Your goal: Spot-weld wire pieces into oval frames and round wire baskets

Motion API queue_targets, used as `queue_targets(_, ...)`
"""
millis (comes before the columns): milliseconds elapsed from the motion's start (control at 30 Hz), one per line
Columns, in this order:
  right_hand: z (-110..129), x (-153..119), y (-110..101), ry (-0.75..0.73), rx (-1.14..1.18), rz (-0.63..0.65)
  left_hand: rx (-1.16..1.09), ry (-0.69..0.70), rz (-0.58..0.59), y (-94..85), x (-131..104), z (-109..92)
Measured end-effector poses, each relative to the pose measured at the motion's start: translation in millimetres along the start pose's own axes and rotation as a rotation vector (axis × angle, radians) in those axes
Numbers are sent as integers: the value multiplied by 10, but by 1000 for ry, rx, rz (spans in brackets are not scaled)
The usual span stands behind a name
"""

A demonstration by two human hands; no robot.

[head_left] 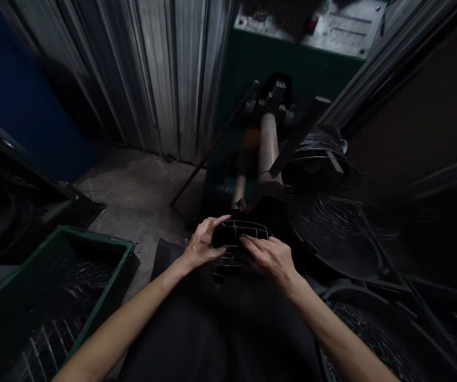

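Observation:
A round cage of thin wire [255, 229], with curved wires crossed by short ribs, is held low in front of me, above my dark-covered lap. My left hand [203, 244] grips its left side, thumb and fingers curved around the rim. From the right, my right hand [273, 255] holds the same cage, its fingertips reaching in among the wires. Just beyond the cage are the lower arm [239, 190] and the thicker upper arm [268, 146] of a green machine [228, 101]. The cage's underside is partly hidden by my hands and the shade.
At left, a green crate [127, 246] contains wire pieces. Loose wire lies in a dark round tray [366, 260] at right, with a basin [348, 291] of small metal pieces below. A wire coil [319, 140] hangs beside the machine. Corrugated metal wall [165, 79] stands behind.

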State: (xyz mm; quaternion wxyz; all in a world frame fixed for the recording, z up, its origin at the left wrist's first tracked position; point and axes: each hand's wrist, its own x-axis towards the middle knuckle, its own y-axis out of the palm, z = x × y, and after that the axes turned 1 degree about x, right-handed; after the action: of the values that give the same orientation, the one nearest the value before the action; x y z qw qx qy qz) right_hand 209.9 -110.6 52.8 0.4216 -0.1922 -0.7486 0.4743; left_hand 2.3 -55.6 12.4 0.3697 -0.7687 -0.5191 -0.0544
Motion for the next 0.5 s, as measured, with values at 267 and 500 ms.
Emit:
queue_targets(267,50,-37,28,10,-117,-28,19,-59,-40,48,1,19)
queue_targets(500,25,11,-5,-61,-220,-74,-4,36,-15,19,120,143)
